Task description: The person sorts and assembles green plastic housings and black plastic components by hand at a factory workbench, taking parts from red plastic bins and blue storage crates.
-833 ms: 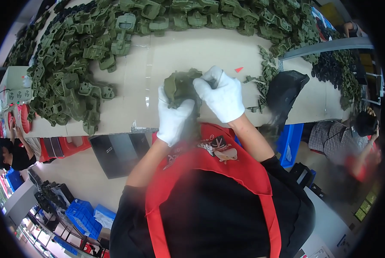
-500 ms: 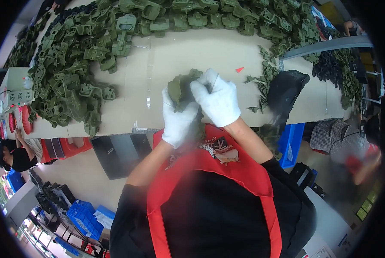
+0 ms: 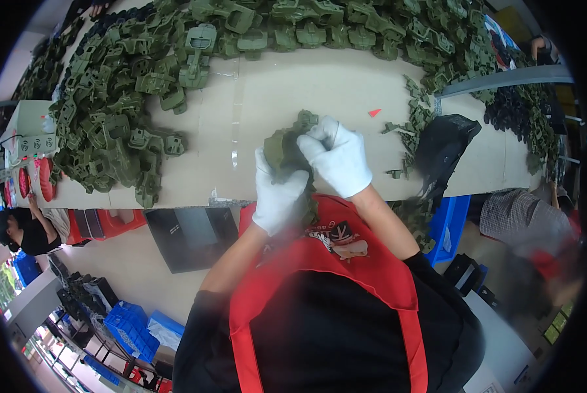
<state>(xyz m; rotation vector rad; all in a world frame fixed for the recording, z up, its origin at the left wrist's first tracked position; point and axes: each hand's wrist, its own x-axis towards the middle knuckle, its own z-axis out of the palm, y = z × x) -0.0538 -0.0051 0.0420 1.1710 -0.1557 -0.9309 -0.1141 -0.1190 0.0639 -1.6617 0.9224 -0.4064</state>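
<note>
I hold an olive-green moulded plastic part (image 3: 275, 152) up over the near side of the table. My left hand (image 3: 279, 198), in a white glove, is wrapped round its lower left side. Against the part's right side presses my right hand (image 3: 338, 157), also gloved, with thumb and fingers pinched together. Whether a smaller piece sits in that pinch is hidden. Several like green parts (image 3: 119, 144) lie heaped on the left and along the table's far side.
Small green pieces (image 3: 414, 131) are scattered right of my hands, beside a black plastic bag (image 3: 445, 147). A red paper scrap (image 3: 374, 112) lies on the table (image 3: 208, 150). A blue bin (image 3: 449, 226) stands below the right edge. Other people work at both sides.
The whole view has shifted slightly, so the table appears a little lower and further right. Both hands stay on the green part with nearly the same grip.
</note>
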